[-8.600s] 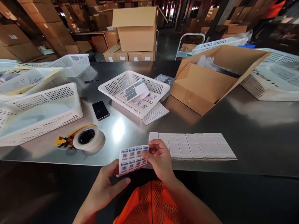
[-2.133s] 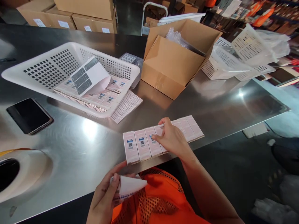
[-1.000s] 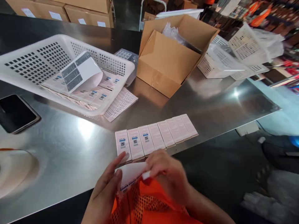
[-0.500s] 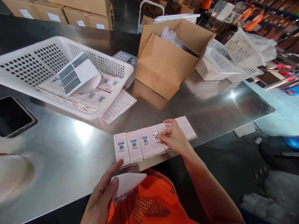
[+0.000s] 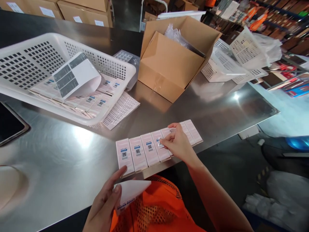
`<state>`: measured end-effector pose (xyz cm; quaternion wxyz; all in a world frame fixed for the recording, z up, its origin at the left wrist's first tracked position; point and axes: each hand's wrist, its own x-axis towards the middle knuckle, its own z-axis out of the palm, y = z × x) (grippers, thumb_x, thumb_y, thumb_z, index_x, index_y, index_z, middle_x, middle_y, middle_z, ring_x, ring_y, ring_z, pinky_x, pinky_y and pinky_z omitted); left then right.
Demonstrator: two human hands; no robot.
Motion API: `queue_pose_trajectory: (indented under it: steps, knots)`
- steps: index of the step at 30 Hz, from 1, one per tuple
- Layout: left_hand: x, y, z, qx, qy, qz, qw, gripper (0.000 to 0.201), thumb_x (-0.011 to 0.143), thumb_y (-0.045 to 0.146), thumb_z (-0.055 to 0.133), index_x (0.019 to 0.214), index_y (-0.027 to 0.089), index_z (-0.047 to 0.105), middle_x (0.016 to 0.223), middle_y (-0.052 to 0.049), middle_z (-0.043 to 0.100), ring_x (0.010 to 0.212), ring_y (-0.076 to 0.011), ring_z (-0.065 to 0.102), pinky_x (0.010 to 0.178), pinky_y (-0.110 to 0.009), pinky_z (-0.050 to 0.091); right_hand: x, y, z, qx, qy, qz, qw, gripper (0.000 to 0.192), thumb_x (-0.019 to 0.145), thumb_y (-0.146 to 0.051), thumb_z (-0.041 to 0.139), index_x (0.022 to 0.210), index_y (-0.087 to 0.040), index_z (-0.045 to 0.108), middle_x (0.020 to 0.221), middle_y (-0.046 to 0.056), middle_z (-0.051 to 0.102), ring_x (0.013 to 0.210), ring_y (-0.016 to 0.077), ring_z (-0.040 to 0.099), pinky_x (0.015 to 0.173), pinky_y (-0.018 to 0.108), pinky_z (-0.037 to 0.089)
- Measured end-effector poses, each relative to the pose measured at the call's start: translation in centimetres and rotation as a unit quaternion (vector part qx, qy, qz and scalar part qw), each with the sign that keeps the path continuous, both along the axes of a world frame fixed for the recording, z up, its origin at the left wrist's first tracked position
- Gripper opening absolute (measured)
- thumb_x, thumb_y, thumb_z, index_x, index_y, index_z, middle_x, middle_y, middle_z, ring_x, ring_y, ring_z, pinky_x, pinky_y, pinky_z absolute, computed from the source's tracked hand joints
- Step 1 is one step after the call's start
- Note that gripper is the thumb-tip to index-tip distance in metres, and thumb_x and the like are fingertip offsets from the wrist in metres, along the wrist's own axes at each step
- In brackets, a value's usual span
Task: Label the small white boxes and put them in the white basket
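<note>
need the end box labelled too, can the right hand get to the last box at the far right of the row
Probably yes: the right hand already rests on the row of boxes, and the last box lies just beyond its fingers with only bare table around it.

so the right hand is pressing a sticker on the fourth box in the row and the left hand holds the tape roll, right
Not quite. The head view shows the left hand holding a curled sticker sheet, not the tape roll. The right hand is indeed at the fourth box in the row.
</note>
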<state>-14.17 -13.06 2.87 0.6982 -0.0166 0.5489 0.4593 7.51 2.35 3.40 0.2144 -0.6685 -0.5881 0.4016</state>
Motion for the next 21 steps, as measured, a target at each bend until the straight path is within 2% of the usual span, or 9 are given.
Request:
queue_pose_trajectory:
  steps: [3,6,11,13,15,17,19,21]
  knots:
    - [0.0,0.1,0.2,-0.001,0.007,-0.002,1.000,0.063,0.071,0.045,0.079,0.130,0.029,0.063,0.079,-0.003,0.076,0.102,-0.0325,0.068,0.086,-0.035,0.058,-0.5,0.0,0.4,0.006,-0.043,0.004,0.999,0.046,0.071,-0.024,0.069,0.106,-0.027,0.038,0.061,-0.008,0.064,0.066,0.0214,0.067,0.058,0.029,0.044]
    - [0.0,0.0,0.2,0.003,-0.005,-0.002,1.000,0.060,0.074,0.043,0.078,0.130,0.029,0.062,0.072,-0.001,0.073,0.103,-0.0306,0.068,0.083,-0.030,0.059,-0.8,0.5,0.9,0.012,-0.096,0.018,0.995,0.046,0.071,-0.022,0.068,0.107,-0.026,0.040,0.062,-0.007,0.063,0.067,0.0216,0.065,0.060,0.030,0.042]
    - [-0.2,-0.1,0.4,0.011,-0.005,0.010,1.000,0.063,0.073,0.043,0.079,0.132,0.027,0.061,0.089,-0.004,0.076,0.099,-0.0295,0.069,0.076,-0.028,0.060,-0.1,0.7,1.9,0.029,-0.205,0.053,0.977,0.040,0.071,-0.037,0.076,0.099,-0.025,0.050,0.060,-0.005,0.057,0.064,0.0210,0.060,0.060,0.030,0.038]
    - [-0.3,0.0,0.8,0.021,0.008,0.017,1.000,0.066,0.073,0.044,0.078,0.134,0.026,0.059,0.088,-0.005,0.076,0.092,-0.0283,0.070,0.072,-0.028,0.060,0.0,-0.6,2.1,0.063,-0.152,0.048,0.985,0.037,0.074,-0.039,0.076,0.097,-0.025,0.051,0.060,-0.006,0.057,0.061,0.0183,0.059,0.060,0.029,0.040]
    - [-0.1,0.5,1.4,0.042,0.034,0.018,0.998,0.068,0.075,0.045,0.077,0.137,0.026,0.056,0.083,-0.005,0.075,0.081,-0.0252,0.071,0.065,-0.026,0.059,-0.2,-2.7,2.2,0.082,-0.025,0.081,0.993,0.039,0.076,-0.038,0.076,0.102,-0.025,0.050,0.070,-0.004,0.064,0.062,0.0156,0.060,0.060,0.028,0.046]
    - [0.2,1.1,2.0,0.071,0.053,0.013,0.996,0.067,0.078,0.046,0.075,0.138,0.026,0.054,0.083,-0.005,0.075,0.074,-0.0225,0.070,0.060,-0.024,0.057,-0.7,-5.0,2.0,0.065,0.103,0.181,0.976,0.054,0.072,-0.038,0.083,0.113,-0.026,0.049,0.090,0.000,0.071,0.072,0.0159,0.065,0.066,0.028,0.053]
    - [0.6,1.9,2.2,0.093,0.057,0.014,0.994,0.063,0.082,0.047,0.071,0.139,0.026,0.052,0.096,-0.007,0.076,0.078,-0.0229,0.071,0.063,-0.026,0.058,-1.2,-6.9,1.6,0.071,0.163,0.276,0.944,0.065,0.069,-0.034,0.086,0.123,-0.029,0.050,0.107,0.003,0.071,0.084,0.0178,0.068,0.072,0.028,0.057]
    - [0.8,2.4,2.0,0.126,0.090,0.024,0.988,0.053,0.086,0.044,0.067,0.135,0.028,0.055,0.120,-0.008,0.071,0.097,-0.0252,0.070,0.074,-0.030,0.060,-1.6,-8.0,1.1,0.128,0.178,0.295,0.930,0.056,0.075,-0.028,0.083,0.123,-0.030,0.055,0.106,0.002,0.072,0.083,0.0169,0.070,0.069,0.025,0.057]
